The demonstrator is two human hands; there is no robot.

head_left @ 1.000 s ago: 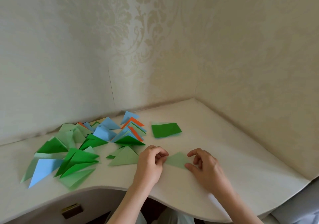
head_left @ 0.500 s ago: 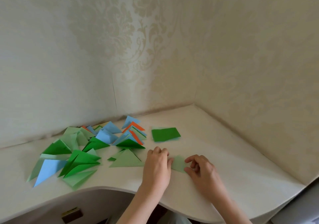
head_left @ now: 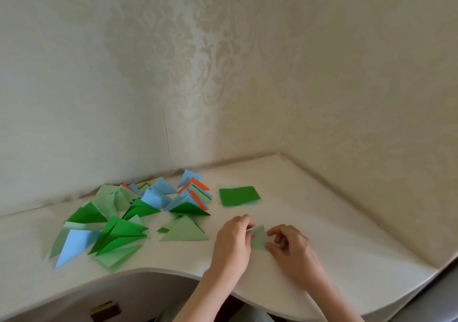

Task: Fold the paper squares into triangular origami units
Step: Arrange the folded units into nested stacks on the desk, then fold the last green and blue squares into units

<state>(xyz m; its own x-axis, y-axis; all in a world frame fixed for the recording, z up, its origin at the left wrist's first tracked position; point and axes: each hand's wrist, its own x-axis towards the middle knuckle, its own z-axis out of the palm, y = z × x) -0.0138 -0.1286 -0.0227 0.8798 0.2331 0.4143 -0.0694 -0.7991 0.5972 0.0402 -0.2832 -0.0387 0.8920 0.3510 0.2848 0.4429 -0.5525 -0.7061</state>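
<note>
Right now the small light green paper (head_left: 259,240) sits between the two hands, touching both, on the white desk (head_left: 334,235) near its front edge. The left hand (head_left: 233,242) pinches its left side. The right hand (head_left: 292,247) pinches its right side with curled fingers. Both hands are equally near. The stack of squares (head_left: 239,196) lies just behind the paper.

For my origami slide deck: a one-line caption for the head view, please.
Both hands pinch a light green paper mid-fold on the white desk, folded triangles piled left.
</note>
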